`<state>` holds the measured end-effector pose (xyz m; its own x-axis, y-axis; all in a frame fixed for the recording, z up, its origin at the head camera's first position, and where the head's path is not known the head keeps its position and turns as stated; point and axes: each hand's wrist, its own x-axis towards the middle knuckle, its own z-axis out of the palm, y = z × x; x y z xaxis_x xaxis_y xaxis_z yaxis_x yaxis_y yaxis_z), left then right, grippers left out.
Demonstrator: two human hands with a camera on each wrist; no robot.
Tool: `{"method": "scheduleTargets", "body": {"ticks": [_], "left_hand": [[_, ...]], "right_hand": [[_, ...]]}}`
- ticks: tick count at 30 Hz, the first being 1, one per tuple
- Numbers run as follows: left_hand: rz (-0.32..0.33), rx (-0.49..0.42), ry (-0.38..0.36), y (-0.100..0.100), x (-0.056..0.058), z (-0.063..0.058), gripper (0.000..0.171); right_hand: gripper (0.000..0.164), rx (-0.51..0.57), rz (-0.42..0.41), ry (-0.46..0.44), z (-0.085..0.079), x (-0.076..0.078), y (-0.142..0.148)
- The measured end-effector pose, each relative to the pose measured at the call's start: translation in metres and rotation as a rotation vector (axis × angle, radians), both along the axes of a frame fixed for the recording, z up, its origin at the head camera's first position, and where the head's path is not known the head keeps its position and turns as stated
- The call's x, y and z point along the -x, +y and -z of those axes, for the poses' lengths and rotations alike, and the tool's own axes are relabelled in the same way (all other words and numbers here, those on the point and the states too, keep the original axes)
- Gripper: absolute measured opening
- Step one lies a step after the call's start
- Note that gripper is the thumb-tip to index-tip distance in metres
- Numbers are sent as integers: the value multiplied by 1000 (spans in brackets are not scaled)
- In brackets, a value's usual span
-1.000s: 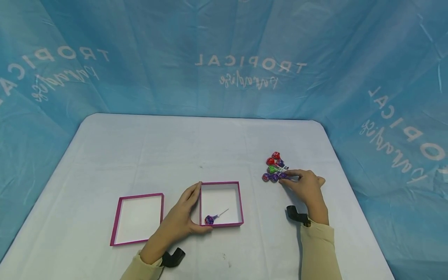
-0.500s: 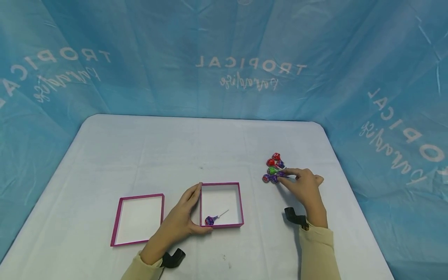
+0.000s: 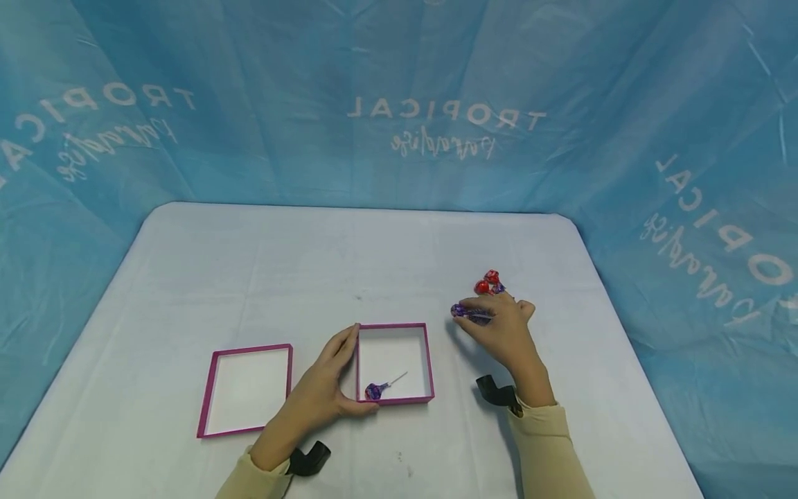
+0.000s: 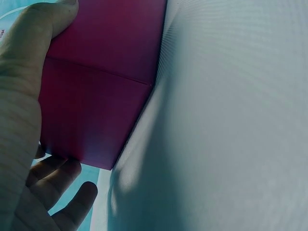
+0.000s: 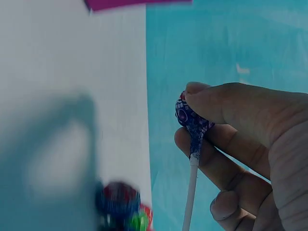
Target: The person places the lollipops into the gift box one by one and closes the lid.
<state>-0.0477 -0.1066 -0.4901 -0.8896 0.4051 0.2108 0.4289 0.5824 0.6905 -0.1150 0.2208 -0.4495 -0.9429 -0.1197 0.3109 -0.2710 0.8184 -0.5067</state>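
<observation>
My left hand (image 3: 321, 388) grips the left side of a square, magenta-rimmed white box (image 3: 430, 360), thumb at the front wall and fingers at the far left corner. The box's magenta outer walls (image 4: 96, 110) fill much of the left wrist view. A purple-wrapped lollipop (image 3: 373, 392) lies inside, its white stick pointing right. Above the table, right of the box, my right hand (image 3: 503, 331) pinches another purple lollipop (image 5: 184, 111) by its wrapped head between thumb and fingers. Red lollipops (image 3: 482, 287) lie just beyond this hand, which partly hides the pile.
A second square, magenta-rimmed tray or lid (image 3: 207, 395) lies left of the box, partly behind the left forearm. In the right wrist view, a blurred dark lollipop (image 5: 118, 198) and a green one (image 5: 139, 220) show low down. Blue printed curtains surround the white-covered table (image 3: 312, 263).
My right hand has picked a purple lollipop from the pile and moved left with it. My left hand and the box have stayed in place.
</observation>
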Motion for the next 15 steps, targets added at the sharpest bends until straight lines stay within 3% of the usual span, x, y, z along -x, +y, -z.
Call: {"method": "scheduleTargets", "body": {"ticks": [15], "left_hand": [[-7, -6, -14, 0, -1, -3, 129]], "right_hand": [[29, -19, -137, 65, -19, -14, -41]]}}
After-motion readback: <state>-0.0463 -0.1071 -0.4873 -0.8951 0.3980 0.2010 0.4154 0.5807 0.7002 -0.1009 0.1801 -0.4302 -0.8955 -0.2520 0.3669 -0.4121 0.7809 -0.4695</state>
